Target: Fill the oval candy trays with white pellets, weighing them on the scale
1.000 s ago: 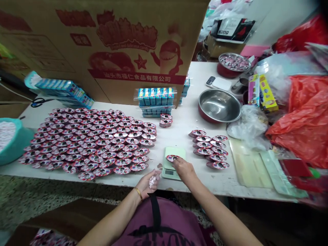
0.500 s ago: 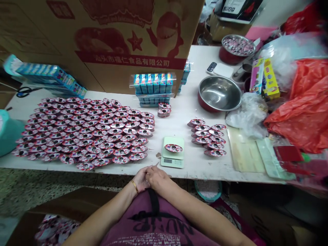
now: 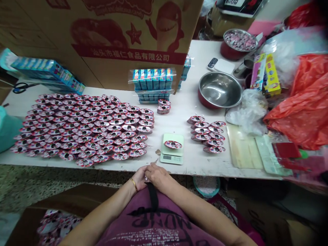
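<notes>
My left hand (image 3: 139, 176) is cupped at the table's front edge, and a few small pale pellets (image 3: 147, 179) show in it. Over its fingers curls my right hand (image 3: 158, 177); what lies under those fingers is hidden. Just beyond both hands is a pale green kitchen scale (image 3: 172, 158) bearing one oval red-and-white printed packet (image 3: 173, 145) with a dark hole in its top. Many similar packets (image 3: 87, 131) stand in tight rows on the left. A smaller group of packets (image 3: 210, 134) stands right of the scale.
A large carton (image 3: 115, 68) backs the table, with blue boxes (image 3: 153, 82) before it. To the right are a steel bowl (image 3: 219, 90), a bowl of wrapped pieces (image 3: 238, 42) and red plastic bags (image 3: 299, 106). A basin of pale pellets (image 3: 206, 185) sits below the table edge.
The view has shifted slightly. My hands stay together, and pale pellets now show between them. The packet on the scale and the rows have not moved.
</notes>
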`<state>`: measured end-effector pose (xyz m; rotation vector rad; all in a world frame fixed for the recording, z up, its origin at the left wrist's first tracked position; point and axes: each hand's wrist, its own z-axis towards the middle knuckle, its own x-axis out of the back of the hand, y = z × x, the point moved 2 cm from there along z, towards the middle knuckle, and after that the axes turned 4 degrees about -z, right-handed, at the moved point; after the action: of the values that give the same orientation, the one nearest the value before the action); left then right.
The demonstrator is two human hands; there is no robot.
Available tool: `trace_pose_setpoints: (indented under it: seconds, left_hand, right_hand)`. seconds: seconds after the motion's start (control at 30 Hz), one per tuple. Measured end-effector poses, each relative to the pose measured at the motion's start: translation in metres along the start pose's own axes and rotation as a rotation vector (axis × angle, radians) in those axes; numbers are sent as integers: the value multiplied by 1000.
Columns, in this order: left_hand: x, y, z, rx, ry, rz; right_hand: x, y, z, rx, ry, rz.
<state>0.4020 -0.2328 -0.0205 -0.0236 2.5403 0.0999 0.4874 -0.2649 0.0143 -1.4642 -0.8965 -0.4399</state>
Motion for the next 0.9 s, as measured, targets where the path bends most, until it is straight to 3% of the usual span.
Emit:
trace_pose_setpoints:
  seconds: [0.13,0.3,0.47,0.53,0.6,0.7,0.77,0.9]
  left_hand:
    - [-1,0,3,-3,10,-121]
    - [2,2,4,25,34,-145]
    - [2,1,3,16,21,-154]
    - [1,1,2,-1,11,-156]
    - [-2,-1,1,-12,-11,-167]
    - [-5,-2,2,-27,-47,-197]
    - [-5,-3,2,-37,-46,-204]
    - [-2,-4,2,-29,-55,-182]
  right_hand:
    - [25,13,-9,45,34,-142]
    - [74,68,-11,-197,236,-246]
    - [93,100,-8,-303,259,-229]
    - [89,95,-14,-325,332,-218]
    - [75,77,-22,-254,328,-202]
    - [44,38,-27,-55,98,-198]
    - [28,18,-27,-49,-7,-227]
    - [22,7,-26,-84,-50,-252]
